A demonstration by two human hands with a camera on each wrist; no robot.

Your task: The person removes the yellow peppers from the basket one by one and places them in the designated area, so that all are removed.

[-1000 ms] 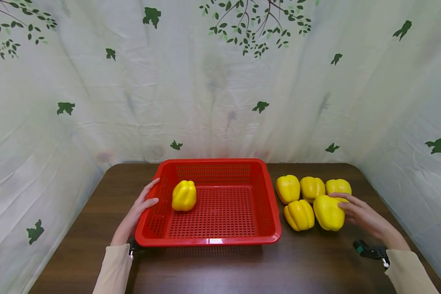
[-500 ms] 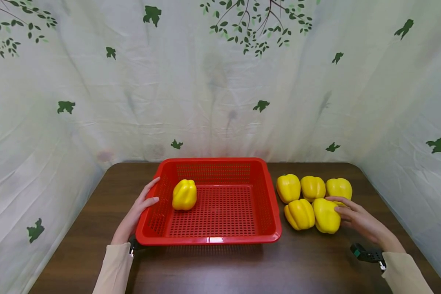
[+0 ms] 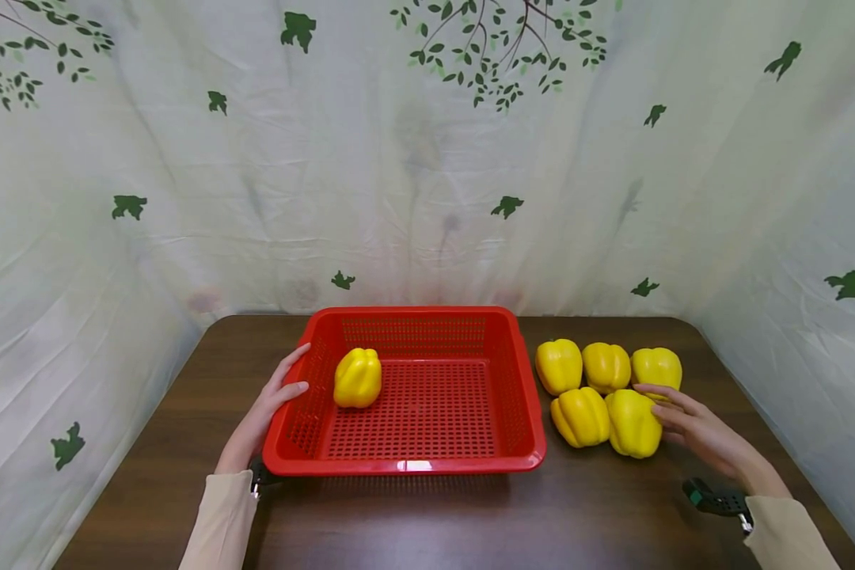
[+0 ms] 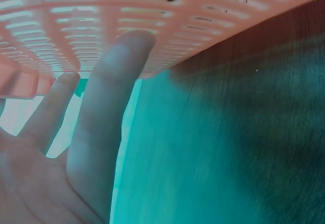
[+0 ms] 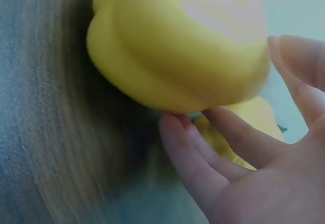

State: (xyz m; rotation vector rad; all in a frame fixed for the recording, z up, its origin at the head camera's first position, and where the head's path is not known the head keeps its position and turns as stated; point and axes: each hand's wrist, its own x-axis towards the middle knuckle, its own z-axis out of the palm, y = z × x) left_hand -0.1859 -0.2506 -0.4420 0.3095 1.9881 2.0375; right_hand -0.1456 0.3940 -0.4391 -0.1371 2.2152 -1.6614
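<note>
My left hand [image 3: 271, 408] holds the left rim of a red plastic basket [image 3: 413, 467], with thumb and forefinger tips over the edge. In the left wrist view, other fingers lie against the slotted outer wall [image 4: 172, 21]. A yellow bell pepper [image 3: 359, 378] stands inside the basket at the left. My right hand [image 3: 708, 435] is at the right side of another yellow bell pepper [image 3: 634, 424], the front right one of its group. In the right wrist view, the spread, relaxed fingers [image 5: 190, 153] lie right at that pepper's surface.
Beside that pepper, several more yellow bell peppers [image 3: 580, 417] stand close together in two rows, right of the basket. The brown wooden table [image 3: 413, 530] ends at a white curtain [image 3: 427, 198] with leaf prints, behind and at both sides.
The front right pepper has come down and slightly left, nearer the front edge, and stands straighter. My right hand has moved slightly down and left with it. The left hand and basket have stayed put.
</note>
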